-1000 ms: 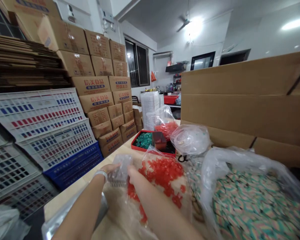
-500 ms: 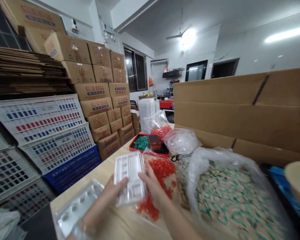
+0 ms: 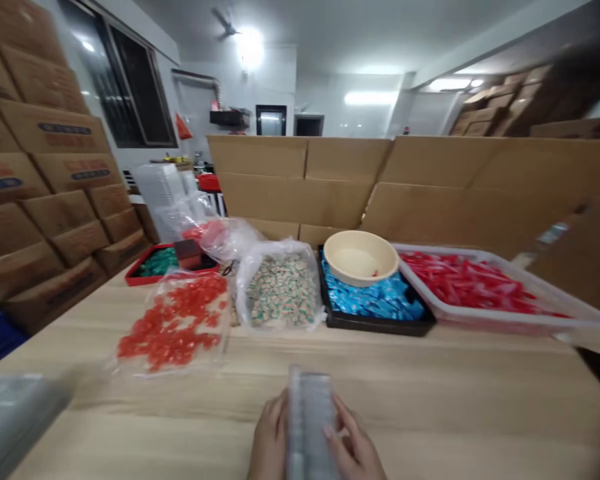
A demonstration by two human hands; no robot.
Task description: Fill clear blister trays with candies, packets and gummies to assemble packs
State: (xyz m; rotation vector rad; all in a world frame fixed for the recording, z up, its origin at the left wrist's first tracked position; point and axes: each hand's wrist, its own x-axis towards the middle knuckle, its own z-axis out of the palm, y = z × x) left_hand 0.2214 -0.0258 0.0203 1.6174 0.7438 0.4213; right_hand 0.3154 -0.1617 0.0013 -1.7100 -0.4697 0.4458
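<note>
Low in the head view, my left hand [image 3: 270, 440] and my right hand [image 3: 354, 443] hold a clear plastic compartment tray [image 3: 307, 427] upright between them, edge toward me. It is blurred, and its hollows are hard to make out. Both hands are near the front of the wooden table [image 3: 405, 380]. Ahead of them lies a clear bag of red pieces [image 3: 173, 320], and a clear bag of green and cream sweets [image 3: 280, 293] sits to its right. Neither bag touches my hands.
A black tray of blue wrapped sweets [image 3: 370, 313] holds a cream bowl [image 3: 360, 257]. A white tray of red sticks [image 3: 470, 283] stands to its right, and a red tray of green pieces [image 3: 155, 265] stands far left. Cardboard sheets [image 3: 300, 187] wall the far side. Cartons [image 3: 55, 167] rise at left.
The view has swung right, bringing the trays into sight. The plastic tray has turned from face-up to edge-on, and both hands have moved from above the red bag toward the table's front.
</note>
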